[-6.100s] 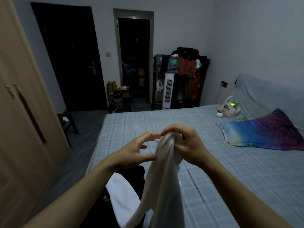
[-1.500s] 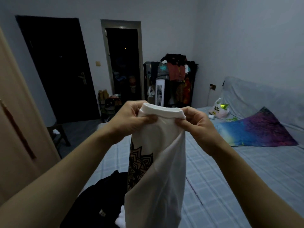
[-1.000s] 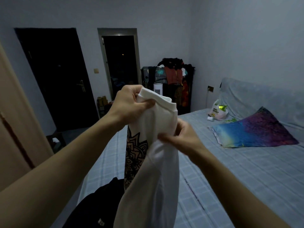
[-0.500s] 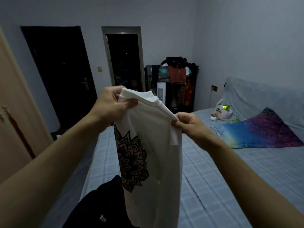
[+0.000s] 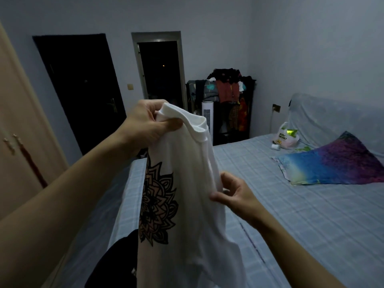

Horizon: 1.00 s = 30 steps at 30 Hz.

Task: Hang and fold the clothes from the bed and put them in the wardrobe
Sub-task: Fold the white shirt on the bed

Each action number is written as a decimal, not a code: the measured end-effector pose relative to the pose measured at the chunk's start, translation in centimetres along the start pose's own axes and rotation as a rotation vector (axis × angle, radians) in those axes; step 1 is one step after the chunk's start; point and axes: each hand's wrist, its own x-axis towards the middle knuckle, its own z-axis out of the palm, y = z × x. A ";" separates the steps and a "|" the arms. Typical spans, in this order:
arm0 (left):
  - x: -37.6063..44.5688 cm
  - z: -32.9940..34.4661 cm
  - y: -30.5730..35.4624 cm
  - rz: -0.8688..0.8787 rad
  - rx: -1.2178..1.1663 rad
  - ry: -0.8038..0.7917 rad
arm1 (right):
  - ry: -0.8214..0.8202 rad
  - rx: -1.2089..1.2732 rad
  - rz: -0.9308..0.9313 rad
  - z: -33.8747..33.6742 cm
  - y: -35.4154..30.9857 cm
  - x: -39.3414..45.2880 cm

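I hold a white T-shirt (image 5: 187,194) with a black mandala print up in front of me, above the near edge of the bed (image 5: 280,204). My left hand (image 5: 148,122) grips the shirt at its collar, up high. My right hand (image 5: 232,194) pinches the shirt's right edge lower down, thumb and fingers on the fabric. The shirt hangs down out of the frame. A black garment (image 5: 116,260) lies on the bed's near corner, partly hidden behind the shirt. The beige wardrobe (image 5: 18,142) stands shut at the left.
A colourful pillow (image 5: 332,163) and a plastic bag (image 5: 285,138) lie near the covered headboard at the right. A loaded clothes rack (image 5: 226,90) and a white tower fan (image 5: 207,115) stand by the far wall. Two dark doorways are behind.
My right hand has slid down from the shoulder seam to a lower spot on the shirt's edge. My left hand stays on the collar. The shirt has turned and shows more of its print.
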 end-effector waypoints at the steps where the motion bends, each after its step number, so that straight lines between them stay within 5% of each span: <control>1: -0.2 0.0 -0.2 -0.010 -0.006 0.001 | -0.021 -0.026 0.006 0.1 0.6 -0.3; 8: -1.6 -0.9 -1.7 -0.056 -0.031 0.003 | -0.006 -0.267 0.020 4.0 3.7 -0.6; 12: -2.7 -2.2 -2.2 -0.063 -0.037 0.000 | 0.082 -0.188 -0.025 6.0 4.7 0.3; 18: -4.1 -4.2 -2.3 -0.051 -0.060 -0.031 | -0.105 -0.128 -0.048 8.7 4.5 1.3; 30: -5.8 -6.8 -4.1 -0.015 -0.091 0.008 | 0.111 0.019 -0.089 11.3 5.5 2.4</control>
